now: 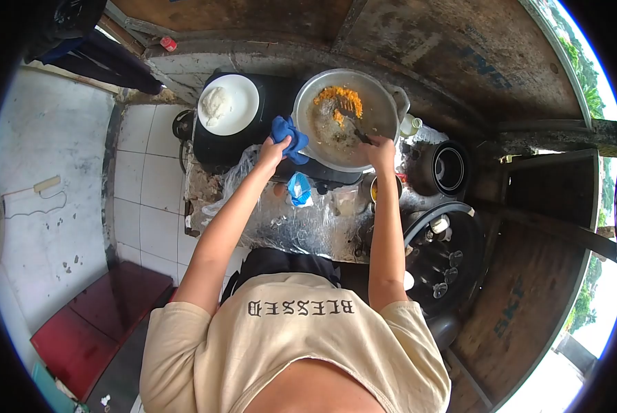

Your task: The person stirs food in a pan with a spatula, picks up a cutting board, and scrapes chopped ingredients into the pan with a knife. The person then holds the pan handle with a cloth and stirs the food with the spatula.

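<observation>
A wide metal pan (308, 141) sits on the black stove (274, 96). Crumbly orange-yellow food (346, 96), like scrambled egg, lies toward its far side. My left hand (275, 150) is closed on a folded blue cloth (289, 138) against the pan's left rim. In my right hand (379, 151) is the handle of a dark slotted spatula (355, 125), its head at the food. A white plate (243, 113) with a mound of white rice (216, 103) stands left of the pan.
An opened blue packet (299, 187) lies on the foil-covered counter (288, 230) near me. On the right are a small jar (410, 125), a black pot (449, 167) and a dark basin (470, 258) with glasses. A wooden wall (446, 62) rises behind the stove.
</observation>
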`<state>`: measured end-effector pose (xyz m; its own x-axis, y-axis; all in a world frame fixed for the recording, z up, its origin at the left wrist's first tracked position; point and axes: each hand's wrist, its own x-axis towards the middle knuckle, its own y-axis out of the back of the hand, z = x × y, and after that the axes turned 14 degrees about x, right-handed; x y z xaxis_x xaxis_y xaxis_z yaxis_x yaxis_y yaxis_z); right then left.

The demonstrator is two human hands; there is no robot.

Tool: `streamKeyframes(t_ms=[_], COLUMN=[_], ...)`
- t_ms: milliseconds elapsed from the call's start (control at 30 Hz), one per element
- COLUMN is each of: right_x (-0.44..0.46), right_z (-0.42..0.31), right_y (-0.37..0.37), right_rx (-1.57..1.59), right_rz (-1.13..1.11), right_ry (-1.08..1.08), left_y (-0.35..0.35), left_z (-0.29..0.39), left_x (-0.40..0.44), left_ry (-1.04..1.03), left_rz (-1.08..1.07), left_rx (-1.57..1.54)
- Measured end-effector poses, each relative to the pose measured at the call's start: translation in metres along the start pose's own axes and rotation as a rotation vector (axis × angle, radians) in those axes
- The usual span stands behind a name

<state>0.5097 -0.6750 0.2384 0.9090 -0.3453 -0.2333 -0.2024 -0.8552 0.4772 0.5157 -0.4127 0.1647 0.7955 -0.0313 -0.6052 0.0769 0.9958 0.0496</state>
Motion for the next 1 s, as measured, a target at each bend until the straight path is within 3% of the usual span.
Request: streamKeyframes(t_ms=[100, 233, 367, 400, 500, 533, 633, 733, 833, 1000], right_x=[0.012, -0.015, -0.024, -0.016, -0.006, -0.004, -0.015, 0.007, 0.008, -0.016], right_z=[0.007, -0.016, -0.029, -0.021, -0.019, -0.023, -0.044, -0.015, -0.027, -0.072], right_y=[-0.007, 0.014, 0.013, 0.009, 0.017, 0.024, 0.022, 0.011, 0.028, 0.058], right_rx=[-0.19, -0.55, -0.698, -0.696, -0.571, -0.657, -0.878, -0.798, -0.78, -0.971], right_rz=[0.054, -0.15, 0.065, 0.02, -0.193, -0.241, 0.023, -0.008, -0.036, 0.13], right_ry=[0.025, -0.159, -0.059, 0.029, -0.009, -0.103, -0.062, 0.156, 0.13, 0.127], left_y=[-0.001, -0.001, -0.003, -0.004, -0.002, -0.002, -0.002, -0.005, -0.002, 0.003], left_z=[0.003, 0.003, 0.001, 0.002, 0.001, 0.0, -0.003, 0.0, 0.004, -0.006], left_x=[-0.001, -0.001, -0.004, -0.004, 0.0, 0.001, 0.004, 0.001, 0.001, 0.0], left_ry=[0.039, 0.057, 0.05, 0.048, 0.056, 0.063, 0.049, 0.062, 0.067, 0.067], left_rz=[0.001, 0.013, -0.004, -0.008, 0.0, 0.015, 0.022, 0.008, 0.014, 0.009], left_rx=[0.01, 0.021, -0.006, -0.016, -0.002, 0.011, 0.008, 0.009, 0.012, 0.026])
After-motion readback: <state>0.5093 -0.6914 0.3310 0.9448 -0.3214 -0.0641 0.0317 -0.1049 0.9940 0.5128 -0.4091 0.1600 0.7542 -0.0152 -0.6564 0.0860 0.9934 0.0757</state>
